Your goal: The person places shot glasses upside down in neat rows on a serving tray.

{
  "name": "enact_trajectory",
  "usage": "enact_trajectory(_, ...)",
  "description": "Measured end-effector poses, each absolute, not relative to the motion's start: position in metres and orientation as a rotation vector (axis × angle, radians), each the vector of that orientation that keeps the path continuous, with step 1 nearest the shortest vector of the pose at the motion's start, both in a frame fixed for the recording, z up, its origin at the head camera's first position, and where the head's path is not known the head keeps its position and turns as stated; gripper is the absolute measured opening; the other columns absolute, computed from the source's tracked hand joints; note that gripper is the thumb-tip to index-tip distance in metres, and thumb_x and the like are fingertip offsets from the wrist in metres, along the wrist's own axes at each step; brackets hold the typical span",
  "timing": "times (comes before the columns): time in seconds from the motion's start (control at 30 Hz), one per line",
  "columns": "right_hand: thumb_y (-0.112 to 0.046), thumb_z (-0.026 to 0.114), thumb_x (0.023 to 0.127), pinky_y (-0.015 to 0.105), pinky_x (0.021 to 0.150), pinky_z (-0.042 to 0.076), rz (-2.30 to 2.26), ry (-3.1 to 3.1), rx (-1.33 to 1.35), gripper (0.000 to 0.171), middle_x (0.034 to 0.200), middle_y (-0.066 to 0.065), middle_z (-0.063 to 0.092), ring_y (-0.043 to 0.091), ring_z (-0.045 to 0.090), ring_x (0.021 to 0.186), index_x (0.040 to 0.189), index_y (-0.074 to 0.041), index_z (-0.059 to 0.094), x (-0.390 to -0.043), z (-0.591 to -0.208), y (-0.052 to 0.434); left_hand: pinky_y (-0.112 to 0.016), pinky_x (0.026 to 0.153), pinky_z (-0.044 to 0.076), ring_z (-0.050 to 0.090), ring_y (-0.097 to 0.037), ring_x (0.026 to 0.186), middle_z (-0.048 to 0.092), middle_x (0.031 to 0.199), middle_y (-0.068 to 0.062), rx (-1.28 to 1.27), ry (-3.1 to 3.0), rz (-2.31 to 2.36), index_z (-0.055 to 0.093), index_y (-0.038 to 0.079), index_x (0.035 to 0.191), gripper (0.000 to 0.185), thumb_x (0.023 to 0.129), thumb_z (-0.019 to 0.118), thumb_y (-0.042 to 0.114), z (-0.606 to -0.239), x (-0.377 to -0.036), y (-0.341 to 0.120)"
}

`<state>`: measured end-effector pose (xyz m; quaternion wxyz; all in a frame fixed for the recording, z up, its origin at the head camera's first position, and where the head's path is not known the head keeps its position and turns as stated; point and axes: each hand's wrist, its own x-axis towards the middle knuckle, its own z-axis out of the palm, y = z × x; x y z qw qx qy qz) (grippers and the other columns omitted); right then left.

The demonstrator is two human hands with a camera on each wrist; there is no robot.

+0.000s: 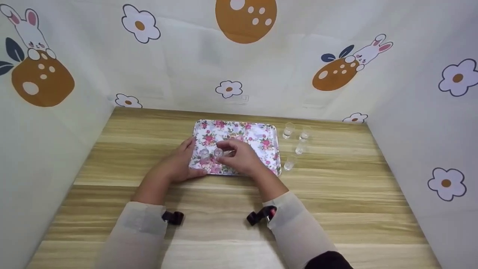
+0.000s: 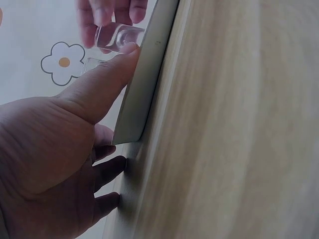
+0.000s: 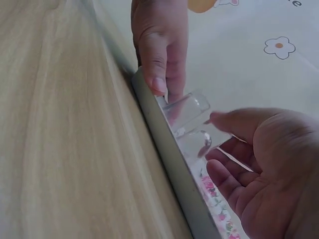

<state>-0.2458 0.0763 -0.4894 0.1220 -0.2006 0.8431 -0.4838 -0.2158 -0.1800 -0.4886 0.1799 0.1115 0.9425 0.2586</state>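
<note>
Beige sleeves (image 1: 140,224) stretch over a wood-grain table (image 1: 213,231) as a person's left hand (image 1: 178,160), fingers spread, braces the corner of a floral tray (image 1: 267,130). Apparently mid-placement, the right hand (image 1: 241,157) loosely rounds a clear shot glass (image 1: 218,152) upright on it, beside its twin (image 1: 204,155); the next move calls for a careful release. Four more glasses (image 1: 299,148) stand right of the tray.
</note>
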Motion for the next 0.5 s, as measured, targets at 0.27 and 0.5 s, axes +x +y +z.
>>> enact_trajectory(0.27,-0.029,0.081,0.096,0.04,0.104,0.061,-1.473,2.474,-0.613,0.052,0.145,0.006,0.069,0.033,0.07,0.123,0.143,-0.015,0.068,-0.24,-0.469,0.101,-0.06,0.136,0.02,0.01,-0.046,0.167,-0.006,0.183,-0.01,0.299,2.652,0.77,-0.002,0.007,0.172,0.127,0.091,0.079,0.063,-0.487,-0.217,-0.178)
enact_trajectory(0.5,-0.028,0.082,0.096,0.045,0.104,0.062,-1.565,2.49,-0.586,0.049,0.145,0.014,0.069,0.037,0.068,0.126,0.142,-0.015,0.069,-0.238,-0.464,0.132,-0.06,0.136,0.02,0.008,-0.045,0.167,-0.009,0.183,-0.005,0.263,2.634,0.772,-0.004,0.012,0.173,0.13,0.089,0.079,0.065,-0.491,-0.217,-0.179)
